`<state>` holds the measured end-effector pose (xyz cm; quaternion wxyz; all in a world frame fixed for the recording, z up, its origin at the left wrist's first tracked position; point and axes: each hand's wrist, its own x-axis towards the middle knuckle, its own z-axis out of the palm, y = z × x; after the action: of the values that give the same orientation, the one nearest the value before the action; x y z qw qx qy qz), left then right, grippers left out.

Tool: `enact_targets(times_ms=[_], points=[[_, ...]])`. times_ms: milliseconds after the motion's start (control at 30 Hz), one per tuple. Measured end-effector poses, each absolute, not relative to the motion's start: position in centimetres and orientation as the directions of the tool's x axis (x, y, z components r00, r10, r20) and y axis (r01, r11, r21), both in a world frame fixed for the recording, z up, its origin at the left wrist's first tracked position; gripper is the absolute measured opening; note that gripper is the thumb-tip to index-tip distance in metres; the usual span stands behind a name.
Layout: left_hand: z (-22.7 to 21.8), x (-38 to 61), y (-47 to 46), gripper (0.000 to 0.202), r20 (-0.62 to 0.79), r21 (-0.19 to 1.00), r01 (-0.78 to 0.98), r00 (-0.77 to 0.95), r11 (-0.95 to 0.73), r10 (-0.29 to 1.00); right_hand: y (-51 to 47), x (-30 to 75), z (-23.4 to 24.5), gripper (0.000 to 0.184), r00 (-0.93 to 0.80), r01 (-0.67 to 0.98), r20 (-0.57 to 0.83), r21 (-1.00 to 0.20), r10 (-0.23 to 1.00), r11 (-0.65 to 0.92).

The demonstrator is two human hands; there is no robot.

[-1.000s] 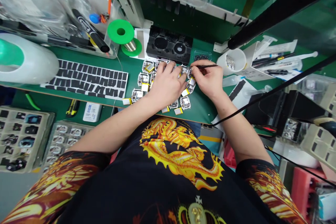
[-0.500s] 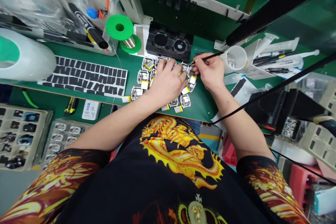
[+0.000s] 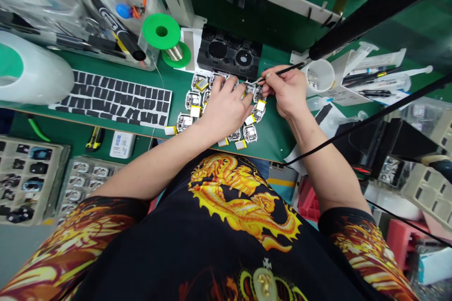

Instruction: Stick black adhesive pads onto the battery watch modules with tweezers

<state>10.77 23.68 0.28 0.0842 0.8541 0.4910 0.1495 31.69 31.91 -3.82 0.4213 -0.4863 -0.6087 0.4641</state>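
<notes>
My left hand (image 3: 224, 108) lies palm down on a cluster of several small metal modules with yellow tabs (image 3: 192, 103), fingers curled and pressing one module (image 3: 249, 88) at its fingertips. My right hand (image 3: 287, 89) pinches thin black tweezers (image 3: 282, 71), whose tip points left at that same module. A black moulded fixture (image 3: 229, 54) stands just behind the modules on the green bench (image 3: 275, 136).
A sheet of black foam pads (image 3: 113, 99) lies at left, a green solder spool (image 3: 162, 33) behind it, a white cup of small parts (image 3: 318, 75) and syringes (image 3: 381, 68) at right. Trays of parts (image 3: 31, 178) sit low left. A black cable (image 3: 353, 127) crosses at right.
My right hand has drawn slightly up and right, and the tweezers have tilted steeper toward the white cup. The left hand stays on the modules.
</notes>
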Motion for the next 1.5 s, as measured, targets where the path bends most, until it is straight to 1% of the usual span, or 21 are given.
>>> enact_targets(times_ms=[100, 200, 300, 367, 467, 633, 700, 767, 833, 900, 967, 1033, 1100, 1200, 1300, 1500], points=[[0.3, 10.8, 23.6, 0.036, 0.165, 0.306, 0.817, 0.461, -0.489, 0.872, 31.5, 30.9, -3.1, 0.05, -0.17, 0.203, 0.1, -0.97, 0.98, 0.134], [0.3, 10.9, 23.6, 0.035, 0.171, 0.321, 0.815, 0.451, -0.482, 0.876, 30.7, 30.8, -2.0, 0.053, -0.091, 0.242, 0.166, -0.953, 0.982, 0.184], [0.2, 10.7, 23.5, 0.035, 0.188, 0.3, 0.813, 0.462, -0.498, 0.867, 28.7, 32.0, -0.2, 0.047, -0.01, 0.289, 0.242, -0.928, 0.97, 0.235], [0.0, 10.5, 23.5, 0.034, 0.2, 0.302, 0.803, 0.474, -0.514, 0.858, 26.8, 33.4, 0.9, 0.043, 0.021, 0.335, 0.267, -0.91, 0.964, 0.245], [-0.4, 9.9, 23.6, 0.034, 0.217, 0.33, 0.778, 0.488, -0.534, 0.845, 23.0, 36.2, 1.8, 0.04, 0.12, 0.391, 0.261, -0.899, 0.958, 0.196], [0.4, 9.2, 24.1, 0.033, 0.207, 0.375, 0.759, 0.49, -0.532, 0.847, 15.4, 41.0, 1.9, 0.025, 0.343, 0.4, 0.221, -0.914, 0.913, 0.07], [1.3, 9.4, 23.7, 0.033, 0.221, 0.368, 0.76, 0.488, -0.535, 0.845, 12.5, 42.4, 1.8, 0.02, 0.395, 0.395, 0.2, -0.918, 0.897, 0.031], [2.1, 10.2, 22.6, 0.033, 0.263, 0.355, 0.721, 0.533, -0.595, 0.804, 10.3, 43.3, 1.6, 0.018, 0.418, 0.392, 0.177, -0.92, 0.891, -0.002], [2.4, 11.7, 21.0, 0.034, 0.301, 0.356, 0.611, 0.641, -0.707, 0.706, 8.7, 43.8, 1.2, 0.018, 0.417, 0.39, 0.154, -0.921, 0.896, -0.023], [2.2, 13.6, 19.4, 0.033, 0.313, 0.365, 0.462, 0.757, -0.808, 0.574, 8.0, 44.0, 0.6, 0.022, 0.403, 0.374, 0.13, -0.927, 0.906, -0.034], [1.5, 15.6, 18.2, 0.032, 0.304, 0.362, 0.34, 0.837, -0.868, 0.455, 7.8, 44.0, 0.0, 0.026, 0.393, 0.354, 0.114, -0.934, 0.913, -0.036], [0.7, 17.2, 17.8, 0.031, 0.282, 0.352, 0.264, 0.885, -0.898, 0.37, 7.9, 44.0, -0.7, 0.028, 0.39, 0.346, 0.119, -0.938, 0.913, -0.026], [-0.1, 18.3, 17.8, 0.032, 0.277, 0.351, 0.22, 0.904, -0.91, 0.326, 8.1, 44.0, -1.3, 0.026, 0.383, 0.35, 0.142, -0.937, 0.913, -0.002], [-0.9, 19.0, 18.3, 0.031, 0.307, 0.371, 0.163, 0.908, -0.914, 0.286, 8.3, 44.1, -2.0, 0.018, 0.348, 0.349, 0.186, -0.935, 0.919, 0.058], [-1.2, 19.2, 18.4, 0.031, 0.306, 0.382, 0.121, 0.919, -0.916, 0.248, 8.4, 44.3, -2.4, 0.011, 0.294, 0.363, 0.228, -0.925, 0.928, 0.112], [-1.1, 19.4, 17.8, 0.032, 0.255, 0.319, 0.13, 0.942, -0.939, 0.217, 8.7, 44.8, -2.4, 0.009, 0.208, 0.468, 0.293, -0.868, 0.933, 0.168]])
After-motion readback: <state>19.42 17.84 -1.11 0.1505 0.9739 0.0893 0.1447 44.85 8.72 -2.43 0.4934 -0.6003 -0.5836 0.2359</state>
